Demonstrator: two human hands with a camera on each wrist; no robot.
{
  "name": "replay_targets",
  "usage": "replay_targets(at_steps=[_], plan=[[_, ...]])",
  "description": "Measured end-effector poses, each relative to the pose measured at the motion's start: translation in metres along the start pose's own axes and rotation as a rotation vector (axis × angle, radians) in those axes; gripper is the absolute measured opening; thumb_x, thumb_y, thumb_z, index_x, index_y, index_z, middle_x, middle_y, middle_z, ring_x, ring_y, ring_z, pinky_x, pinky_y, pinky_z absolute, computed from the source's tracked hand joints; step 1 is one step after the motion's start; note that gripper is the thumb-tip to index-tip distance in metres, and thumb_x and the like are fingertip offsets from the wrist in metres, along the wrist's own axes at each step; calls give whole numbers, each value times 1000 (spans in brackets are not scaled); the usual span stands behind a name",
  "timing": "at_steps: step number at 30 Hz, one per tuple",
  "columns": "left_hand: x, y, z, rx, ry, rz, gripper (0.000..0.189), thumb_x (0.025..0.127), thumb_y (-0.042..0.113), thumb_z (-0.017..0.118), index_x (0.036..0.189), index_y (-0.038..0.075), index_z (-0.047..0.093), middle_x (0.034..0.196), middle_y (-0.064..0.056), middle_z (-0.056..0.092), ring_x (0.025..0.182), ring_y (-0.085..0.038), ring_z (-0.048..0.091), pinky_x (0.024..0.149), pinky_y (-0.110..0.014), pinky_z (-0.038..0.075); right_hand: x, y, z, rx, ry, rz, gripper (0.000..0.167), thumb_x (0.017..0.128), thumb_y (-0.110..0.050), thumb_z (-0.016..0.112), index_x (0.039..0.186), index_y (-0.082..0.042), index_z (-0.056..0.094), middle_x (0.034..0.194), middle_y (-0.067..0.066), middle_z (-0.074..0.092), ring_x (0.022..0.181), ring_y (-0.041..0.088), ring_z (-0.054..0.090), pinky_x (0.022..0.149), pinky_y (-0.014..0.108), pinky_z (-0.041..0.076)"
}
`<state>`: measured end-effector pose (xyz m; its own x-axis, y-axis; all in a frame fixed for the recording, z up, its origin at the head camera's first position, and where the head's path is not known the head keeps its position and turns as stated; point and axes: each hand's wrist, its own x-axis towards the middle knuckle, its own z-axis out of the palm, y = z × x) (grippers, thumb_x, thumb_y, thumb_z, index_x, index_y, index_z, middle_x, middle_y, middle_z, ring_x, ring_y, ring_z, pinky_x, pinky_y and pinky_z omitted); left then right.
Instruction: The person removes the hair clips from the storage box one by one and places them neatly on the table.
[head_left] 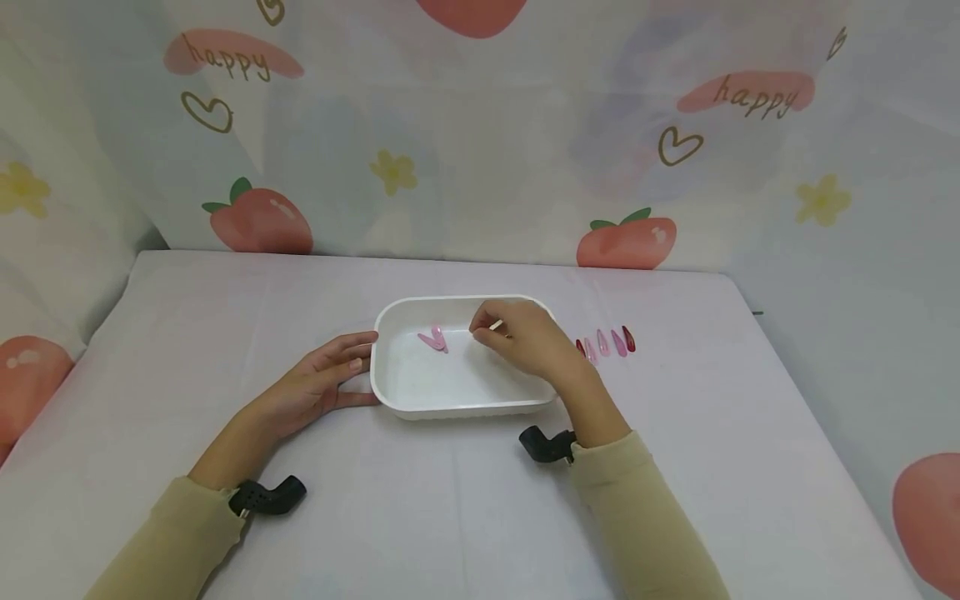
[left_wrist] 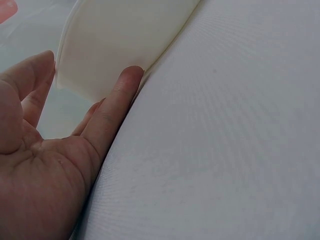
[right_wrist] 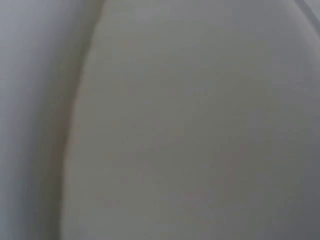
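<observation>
A white tray (head_left: 420,400) sits on the table. Against its left end rest the fairly straight fingers of my left hand (head_left: 307,392); the left wrist view shows a fingertip (left_wrist: 132,75) at the foot of the tray's outer wall. Inside, toward the left, lie pink snap hair clips (head_left: 435,340), two of them crossing in a V. My right hand (head_left: 528,337) hovers over the tray's right half, thumb and fingers bent toward each other. I cannot tell whether a clip is between those fingertips. The right wrist view is blurred and shows the pale tray (right_wrist: 190,120) close up.
Right of the tray, several hair clips (head_left: 618,342) in pink and red lie in a row on the white tablecloth (head_left: 405,517), the nearest partly behind my right wrist. A patterned cloth backdrop (head_left: 480,150) rises behind the table. Black wrist cameras (head_left: 268,495) are strapped at both cuffs.
</observation>
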<state>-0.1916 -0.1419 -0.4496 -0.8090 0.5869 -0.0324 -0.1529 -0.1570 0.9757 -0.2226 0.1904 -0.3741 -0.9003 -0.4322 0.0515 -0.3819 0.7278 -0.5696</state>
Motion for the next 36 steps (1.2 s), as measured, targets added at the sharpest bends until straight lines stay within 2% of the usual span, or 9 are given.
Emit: replay_targets(at_steps=[3, 6, 10, 14, 20, 25, 30, 36], plan=[[0, 0, 0, 3, 0, 0, 52, 106, 9, 45, 155, 7, 27, 157, -23, 26, 138, -22, 47, 96, -52, 54, -4, 4, -12, 77, 36, 27, 10, 98, -22, 65, 107, -17, 68, 100, 2, 71, 87, 22, 70, 80, 36, 54], [0, 0, 0, 7, 2, -3, 52, 106, 9, 45, 155, 7, 27, 157, -23, 27, 137, -21, 48, 96, -52, 54, -8, 10, -24, 162, 105, 41, 15, 98, -21, 65, 111, -14, 68, 97, 10, 70, 85, 29, 69, 74, 36, 55], [0, -1, 0, 8, 4, -2, 52, 106, 9, 44, 155, 7, 27, 157, -23, 27, 136, -21, 48, 96, -52, 54, -14, 20, -39, 251, 224, 60, 17, 98, -20, 65, 111, -11, 69, 92, 14, 71, 78, 29, 67, 69, 31, 58], [0, -3, -1, 7, -2, 6, 50, 107, 9, 43, 155, 8, 28, 156, -23, 28, 137, -22, 47, 96, -52, 53, -18, 33, -48, 319, 306, 112, 19, 98, -21, 65, 113, -11, 70, 92, 14, 72, 77, 25, 67, 69, 28, 60], [0, -4, -2, 10, -17, 19, 50, 107, 9, 43, 155, 8, 29, 156, -24, 27, 137, -21, 48, 96, -52, 53, -23, 59, -57, 400, 373, 217, 27, 99, -26, 64, 122, -12, 67, 102, 14, 70, 85, 27, 67, 70, 26, 61], [0, -3, -1, 4, -15, 15, 51, 107, 9, 43, 155, 8, 28, 156, -24, 27, 137, -22, 48, 96, -51, 54, -29, 78, -62, 482, 380, 292, 33, 99, -25, 62, 129, -12, 63, 112, 17, 65, 91, 29, 66, 76, 29, 62], [0, -2, 0, -10, -6, 5, 50, 107, 7, 42, 155, 7, 27, 156, -24, 27, 138, -23, 47, 96, -52, 53, -36, 99, -65, 475, 394, 366, 35, 100, -18, 59, 135, -13, 60, 119, 18, 62, 97, 24, 65, 80, 26, 60], [0, -3, -1, -7, -4, 5, 50, 107, 7, 42, 155, 7, 27, 156, -24, 27, 138, -23, 47, 96, -52, 53, -48, 125, -71, 300, 472, 473, 40, 99, -14, 56, 140, -12, 56, 123, 16, 65, 104, 27, 67, 76, 17, 57]])
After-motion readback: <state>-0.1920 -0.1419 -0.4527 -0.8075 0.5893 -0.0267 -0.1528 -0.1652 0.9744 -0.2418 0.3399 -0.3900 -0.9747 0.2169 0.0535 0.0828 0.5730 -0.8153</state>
